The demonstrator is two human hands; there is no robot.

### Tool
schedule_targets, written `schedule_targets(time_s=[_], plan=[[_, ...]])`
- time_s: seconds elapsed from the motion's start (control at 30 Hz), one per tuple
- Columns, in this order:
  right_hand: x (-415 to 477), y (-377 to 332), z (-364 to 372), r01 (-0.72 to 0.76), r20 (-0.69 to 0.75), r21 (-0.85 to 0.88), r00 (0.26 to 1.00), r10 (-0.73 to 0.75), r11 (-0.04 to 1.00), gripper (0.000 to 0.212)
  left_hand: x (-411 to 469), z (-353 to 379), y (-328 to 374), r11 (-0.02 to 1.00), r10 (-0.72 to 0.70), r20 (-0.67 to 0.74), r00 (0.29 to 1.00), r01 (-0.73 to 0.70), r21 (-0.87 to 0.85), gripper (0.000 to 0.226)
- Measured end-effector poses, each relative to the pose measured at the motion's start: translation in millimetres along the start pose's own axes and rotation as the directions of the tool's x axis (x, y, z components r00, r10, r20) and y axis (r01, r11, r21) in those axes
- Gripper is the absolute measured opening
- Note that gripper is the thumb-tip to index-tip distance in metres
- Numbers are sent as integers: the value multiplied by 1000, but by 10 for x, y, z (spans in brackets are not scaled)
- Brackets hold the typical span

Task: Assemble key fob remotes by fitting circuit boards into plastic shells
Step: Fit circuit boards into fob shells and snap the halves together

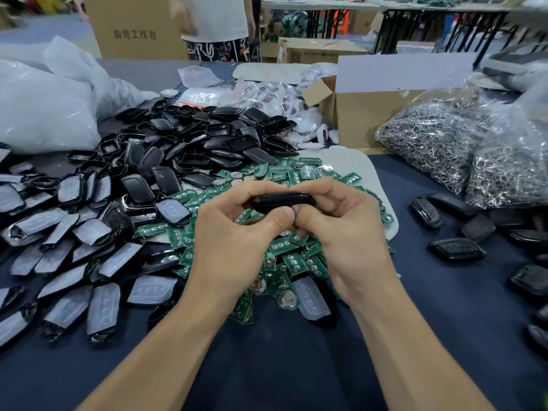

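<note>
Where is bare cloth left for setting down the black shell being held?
Bare blue cloth lies at the near edge, centre, and between the green circuit boards and the finished fobs at right. Crowded: shell piles at left, boards at centre, key-ring bags far right.

- Setting: a small-parts assembly workshop on a factory floor.
- Dark-covered worktable heaped with loose bulk stock: black plastic shells and green circuit boards.
- Clear bags of metal rings and white plastic sacks at the table's far edges.
- Cardboard cartons, one printed; further trestle tables and a standing person behind.
</note>
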State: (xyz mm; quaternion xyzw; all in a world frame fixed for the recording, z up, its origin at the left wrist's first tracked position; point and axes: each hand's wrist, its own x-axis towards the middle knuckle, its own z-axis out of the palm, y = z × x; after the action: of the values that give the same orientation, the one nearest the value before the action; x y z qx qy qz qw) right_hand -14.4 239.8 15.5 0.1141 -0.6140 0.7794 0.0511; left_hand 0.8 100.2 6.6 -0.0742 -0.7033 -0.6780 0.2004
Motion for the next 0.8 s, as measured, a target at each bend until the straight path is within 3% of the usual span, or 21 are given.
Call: schedule_targets(time_s=[0.13, 0.47, 0.8], plan=[[-10, -28, -8, 4, 13, -11, 1000, -4, 1000, 18, 4, 14, 31, 995, -47, -33, 998, 43, -94, 25], [-11, -37, -49, 57, -8, 25, 998, -57, 998, 23, -3, 21, 68, 998, 5, 2, 1000, -5, -63, 28], [-18, -52, -55, 79, 4, -187, 997, -80, 979, 22, 11, -17, 50, 988, -50, -10, 999, 48, -148, 28]])
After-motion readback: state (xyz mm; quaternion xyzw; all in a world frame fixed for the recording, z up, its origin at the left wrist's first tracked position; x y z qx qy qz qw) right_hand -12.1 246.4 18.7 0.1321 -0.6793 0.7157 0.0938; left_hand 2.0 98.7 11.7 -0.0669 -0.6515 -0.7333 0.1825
